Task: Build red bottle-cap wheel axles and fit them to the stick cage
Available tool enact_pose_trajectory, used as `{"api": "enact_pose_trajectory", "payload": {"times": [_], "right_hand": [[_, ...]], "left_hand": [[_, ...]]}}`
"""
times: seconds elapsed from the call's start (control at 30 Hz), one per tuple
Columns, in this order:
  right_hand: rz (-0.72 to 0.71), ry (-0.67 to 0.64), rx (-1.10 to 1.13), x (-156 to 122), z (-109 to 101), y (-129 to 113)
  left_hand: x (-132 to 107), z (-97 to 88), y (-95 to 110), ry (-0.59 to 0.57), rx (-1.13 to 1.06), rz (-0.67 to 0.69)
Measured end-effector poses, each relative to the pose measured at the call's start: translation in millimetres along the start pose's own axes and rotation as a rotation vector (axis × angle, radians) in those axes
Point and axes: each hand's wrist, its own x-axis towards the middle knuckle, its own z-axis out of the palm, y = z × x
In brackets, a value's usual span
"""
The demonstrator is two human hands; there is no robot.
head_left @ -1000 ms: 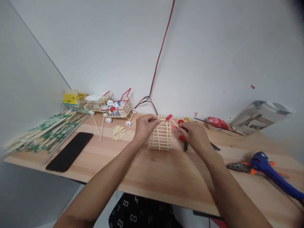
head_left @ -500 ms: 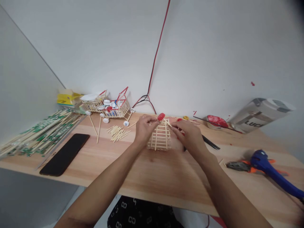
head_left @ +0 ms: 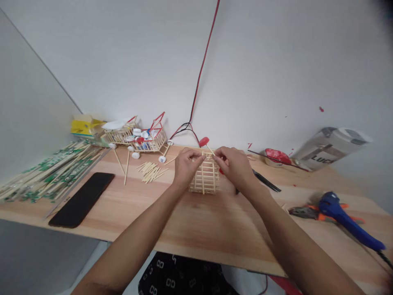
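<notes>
A small basket frame of wooden sticks (head_left: 206, 177) stands on the wooden table (head_left: 196, 225), at its middle. My left hand (head_left: 186, 166) pinches the frame's top left edge. My right hand (head_left: 235, 168) is closed at the top right edge and holds a thin stick with a red bottle cap (head_left: 203, 141) on its far end. The stick slants up and to the left over the frame.
Loose cut sticks (head_left: 152, 170) and finished stick carts with caps (head_left: 138, 138) lie at the back left. A black phone (head_left: 82, 198) and packed chopsticks (head_left: 46, 174) are at the left. A blue glue gun (head_left: 346, 217), pliers (head_left: 302, 212) and a black tool (head_left: 265, 181) lie at the right.
My right hand has moved left onto the frame's top edge, carrying the stick; the red cap has gone left and up. My left hand kept its grip on the frame.
</notes>
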Motion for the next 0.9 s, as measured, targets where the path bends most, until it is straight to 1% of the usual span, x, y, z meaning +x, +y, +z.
{"api": "enact_pose_trajectory", "payload": {"times": [0.2,0.33,0.43,0.63,0.8,0.9], "right_hand": [[-0.008,-0.084,0.026,23,9,-9],[-0.029,-0.122,0.006,32,11,-13],[-0.028,-0.139,-0.019,34,10,-16],[-0.001,-0.169,-0.02,36,10,-18],[-0.042,-0.171,-0.057,40,11,-16],[-0.057,-0.149,-0.07,41,12,-15]], "left_hand": [[1,-0.8,0,0.001,0.001,0.022],[2,-1.2,0,-0.009,-0.007,0.028],[2,-0.5,-2,0.0,-0.016,0.046],[1,0.9,-3,0.01,-0.006,0.034],[-1,-2.5,-3,-0.016,-0.008,0.009],[-3,-6.6,-2,-0.052,0.021,0.0]]}}
